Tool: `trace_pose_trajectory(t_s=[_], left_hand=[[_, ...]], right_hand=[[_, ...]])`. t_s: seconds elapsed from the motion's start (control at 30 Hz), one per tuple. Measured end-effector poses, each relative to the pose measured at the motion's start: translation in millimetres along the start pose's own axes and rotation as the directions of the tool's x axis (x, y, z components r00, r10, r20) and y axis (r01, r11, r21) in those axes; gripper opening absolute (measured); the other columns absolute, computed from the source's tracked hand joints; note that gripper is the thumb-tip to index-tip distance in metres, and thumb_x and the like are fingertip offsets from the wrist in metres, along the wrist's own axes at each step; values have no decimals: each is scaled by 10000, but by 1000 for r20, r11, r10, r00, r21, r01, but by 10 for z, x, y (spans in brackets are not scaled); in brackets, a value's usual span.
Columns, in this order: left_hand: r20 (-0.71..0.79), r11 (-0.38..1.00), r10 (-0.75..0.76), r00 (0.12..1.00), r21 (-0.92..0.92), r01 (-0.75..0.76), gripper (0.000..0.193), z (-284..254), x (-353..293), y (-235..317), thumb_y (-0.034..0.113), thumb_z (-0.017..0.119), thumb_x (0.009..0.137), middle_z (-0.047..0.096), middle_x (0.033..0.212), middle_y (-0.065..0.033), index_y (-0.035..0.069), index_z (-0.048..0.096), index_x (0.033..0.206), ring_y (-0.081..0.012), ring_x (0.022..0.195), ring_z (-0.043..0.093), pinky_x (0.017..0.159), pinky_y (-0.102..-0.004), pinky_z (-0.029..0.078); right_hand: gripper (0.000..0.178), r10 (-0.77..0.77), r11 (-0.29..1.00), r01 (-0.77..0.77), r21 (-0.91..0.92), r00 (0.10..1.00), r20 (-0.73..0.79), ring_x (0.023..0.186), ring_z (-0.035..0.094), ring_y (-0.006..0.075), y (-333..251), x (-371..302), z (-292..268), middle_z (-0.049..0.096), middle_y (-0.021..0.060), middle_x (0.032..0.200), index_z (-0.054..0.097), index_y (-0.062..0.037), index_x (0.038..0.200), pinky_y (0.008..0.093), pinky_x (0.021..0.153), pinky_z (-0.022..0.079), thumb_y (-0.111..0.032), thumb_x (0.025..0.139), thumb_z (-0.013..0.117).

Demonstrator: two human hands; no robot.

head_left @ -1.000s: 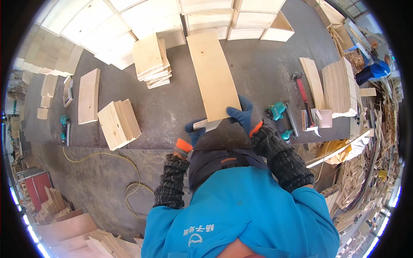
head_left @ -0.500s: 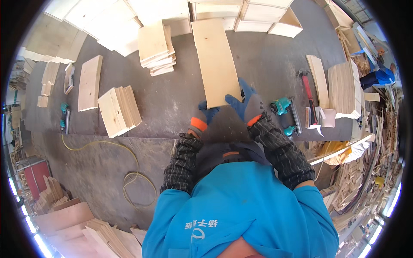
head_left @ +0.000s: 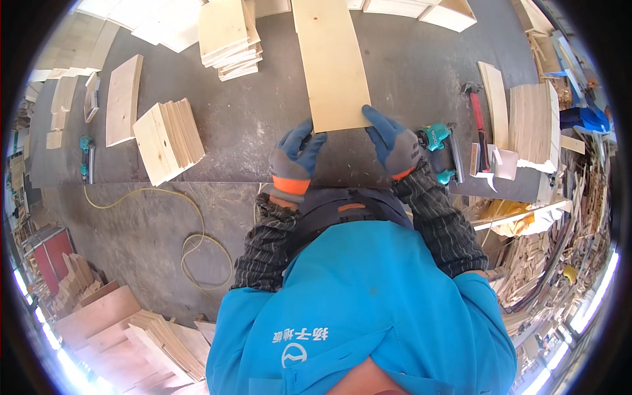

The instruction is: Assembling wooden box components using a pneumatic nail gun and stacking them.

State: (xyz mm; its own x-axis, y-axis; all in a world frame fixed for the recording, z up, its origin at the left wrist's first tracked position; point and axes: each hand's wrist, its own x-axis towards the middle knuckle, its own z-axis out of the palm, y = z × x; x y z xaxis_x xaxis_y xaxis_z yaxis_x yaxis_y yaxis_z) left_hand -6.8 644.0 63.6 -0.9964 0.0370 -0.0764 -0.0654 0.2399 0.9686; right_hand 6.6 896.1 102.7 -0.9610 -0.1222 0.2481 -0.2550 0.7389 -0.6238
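Observation:
A long pale wooden board (head_left: 334,72) lies lengthwise away from me on the dark workbench, its near end close to my body. My left hand (head_left: 294,158), in a blue and grey glove with an orange cuff, is at the board's near left corner, fingers apart. At the near right corner is my right hand (head_left: 394,141), gloved alike. Its fingers are stretched out, and a fingertip meets the board's edge. Neither hand is closed round the board. Close to my right hand lies a teal nail gun (head_left: 436,138).
A red-handled hammer (head_left: 475,118) and upright panel stacks (head_left: 532,125) are at the right. Leftward stand a block of boards (head_left: 168,141), a flat stack (head_left: 227,39) and another teal nail gun (head_left: 85,158) with a yellow hose (head_left: 155,191). Wooden boxes (head_left: 451,14) line the back.
My hands have moved apart at the board's near end, the left to the left and the right slightly rightward. The whole view has shifted, so the bench things sit higher in it.

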Motion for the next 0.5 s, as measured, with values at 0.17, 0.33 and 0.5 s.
trace_pose_trajectory(t_s=[0.17, 0.33, 0.5], left_hand=[[-67, 971, 170, 983, 184, -155, 271, 23, 3, 143, 170, 795, 1014, 814, 1060, -163, 30, 804, 1246, -249, 948, 785, 855, -358, 608], [-39, 945, 198, 979, 274, -180, 245, 30, 13, 186, 178, 771, 1036, 810, 1046, -180, 40, 807, 1235, -269, 932, 791, 830, -366, 607], [-103, 950, 245, 964, 224, -217, 244, 105, 42, 121, 103, 750, 1016, 801, 1067, -210, 62, 793, 1252, -352, 959, 797, 844, -399, 620]], right_hand=[[459, -17, 987, 42, -155, 987, 160, 1014, 778, 412, 45, 59, -110, 778, 259, 1167, 682, -84, 1445, 442, 836, 631, -77, 992, 757], [445, -78, 994, 89, -68, 985, 153, 903, 764, 385, 204, 113, -94, 782, 242, 1122, 673, -104, 1465, 438, 764, 620, -109, 1022, 716], [396, -171, 984, 175, -25, 979, 110, 808, 748, 349, 282, 173, -105, 784, 214, 1054, 656, -173, 1494, 424, 712, 608, -212, 1101, 636]])
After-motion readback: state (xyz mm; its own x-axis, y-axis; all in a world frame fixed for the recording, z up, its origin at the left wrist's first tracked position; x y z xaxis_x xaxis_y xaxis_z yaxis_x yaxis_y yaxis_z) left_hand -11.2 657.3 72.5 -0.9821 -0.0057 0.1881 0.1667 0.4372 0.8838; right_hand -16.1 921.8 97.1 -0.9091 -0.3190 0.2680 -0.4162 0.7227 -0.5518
